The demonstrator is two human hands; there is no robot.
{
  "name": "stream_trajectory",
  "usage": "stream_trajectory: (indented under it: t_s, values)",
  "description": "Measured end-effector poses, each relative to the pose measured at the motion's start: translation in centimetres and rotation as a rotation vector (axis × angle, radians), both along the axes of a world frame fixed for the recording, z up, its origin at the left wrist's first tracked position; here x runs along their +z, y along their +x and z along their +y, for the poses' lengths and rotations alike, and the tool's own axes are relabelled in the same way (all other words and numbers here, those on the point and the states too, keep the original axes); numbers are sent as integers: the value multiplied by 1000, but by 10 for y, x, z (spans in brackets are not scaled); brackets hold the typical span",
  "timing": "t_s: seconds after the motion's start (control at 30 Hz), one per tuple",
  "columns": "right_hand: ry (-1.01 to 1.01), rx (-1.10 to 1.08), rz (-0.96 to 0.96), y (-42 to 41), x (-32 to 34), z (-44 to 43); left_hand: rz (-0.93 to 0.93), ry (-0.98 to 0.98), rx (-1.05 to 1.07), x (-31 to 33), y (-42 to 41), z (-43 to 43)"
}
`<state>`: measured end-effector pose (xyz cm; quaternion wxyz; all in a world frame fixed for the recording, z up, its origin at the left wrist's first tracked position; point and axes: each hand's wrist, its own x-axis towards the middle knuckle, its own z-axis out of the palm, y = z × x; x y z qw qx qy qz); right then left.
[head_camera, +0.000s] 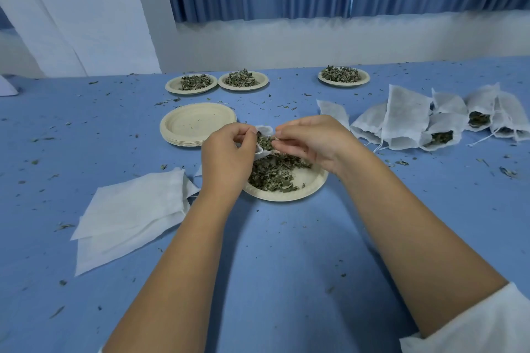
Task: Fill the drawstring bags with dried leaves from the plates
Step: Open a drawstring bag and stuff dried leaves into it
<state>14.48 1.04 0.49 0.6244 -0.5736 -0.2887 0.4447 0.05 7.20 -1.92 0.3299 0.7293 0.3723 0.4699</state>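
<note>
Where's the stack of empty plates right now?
In the head view, the empty plate stack sits left of centre, just beyond the left hand and in front of the far-left leaf plate.

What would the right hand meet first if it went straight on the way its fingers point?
The drawstring bag, which the left hand holds open just beyond the fingertips of the right hand, above the plate of leaves. Depth is unclear: the fingertips may already touch it.

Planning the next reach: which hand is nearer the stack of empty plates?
Left. The left hand sits just right of the plate stack; the right hand is farther right, beyond the bag between them.
</note>
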Motion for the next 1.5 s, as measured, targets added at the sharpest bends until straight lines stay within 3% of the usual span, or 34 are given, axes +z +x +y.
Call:
stream_trajectory:
  t_s: [0.17, 0.27, 0.33, 0.5, 0.57, 0.77, 1.07, 1.13, 1.33, 1.5]
  values:
    - [35, 92, -252, -12, -2, -2, -4, -4, -24, 0, 1, -1]
    - [33, -54, -530, -18, -6, 0, -34, -36, -33, 2, 1, -1]
    - [-10, -150, -614, -16, -9, 3, -69, -54, -43, 3, 0, -2]
    - [-69, 78, -147, -13, -13, 4, -105, -97, -68, 7, -1, -5]
    - [-35, 59, -134, -16, -14, 6, -79, -105, -90, 8, -1, -7]
    - [-88, -75, -366, -23, -22, 10, -7, -126, -179, 8, 1, -11]
    - [-56, 143, -1, -6, 2, -1, -82, -102, -68, 6, -4, -2]
    - [-67, 122, -32, -7, 2, -1, -88, -105, -71, 7, -4, -3]
    - [-64, -6, -394, -21, -16, 8, -31, -148, -178, 8, 0, -10]
    - [-64, 62, -408, -9, -10, 6, -51, -65, -5, 6, -6, 1]
